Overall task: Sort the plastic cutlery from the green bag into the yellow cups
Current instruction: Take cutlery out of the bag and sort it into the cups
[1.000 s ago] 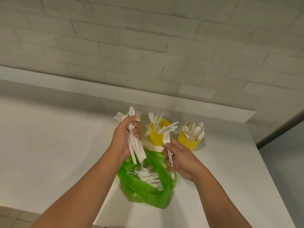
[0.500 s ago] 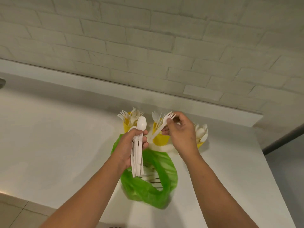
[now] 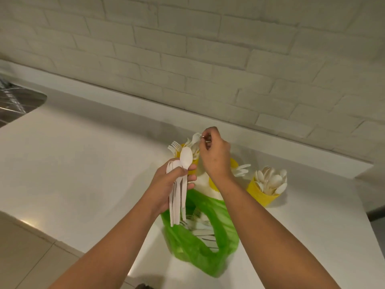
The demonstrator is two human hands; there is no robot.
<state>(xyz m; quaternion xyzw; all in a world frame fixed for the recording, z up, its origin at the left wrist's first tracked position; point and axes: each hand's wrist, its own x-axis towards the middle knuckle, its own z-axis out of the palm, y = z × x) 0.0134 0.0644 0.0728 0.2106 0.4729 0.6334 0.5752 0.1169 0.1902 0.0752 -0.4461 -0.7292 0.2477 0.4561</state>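
Note:
My left hand [image 3: 170, 184] grips a bundle of white plastic cutlery [image 3: 178, 197], a spoon bowl sticking up on top and the handles hanging down. My right hand [image 3: 214, 155] reaches across to the left yellow cup [image 3: 192, 162], which holds forks, and pinches a white fork [image 3: 195, 138] by its handle above that cup. The middle yellow cup [image 3: 213, 183] is mostly hidden behind my right wrist. At the right stands the right yellow cup [image 3: 261, 193], filled with spoons. The open green bag [image 3: 200, 253] lies in front with more cutlery inside.
Everything rests on a white counter [image 3: 83, 174] against a white brick wall [image 3: 208, 59]. A metal sink [image 3: 14, 103] shows at the far left. The counter's front edge runs diagonally at lower left, with tiled floor [image 3: 25, 257] below.
My right hand carried its fork from above the middle cup leftward to above the left cup. My left hand kept its bundle and barely moved.

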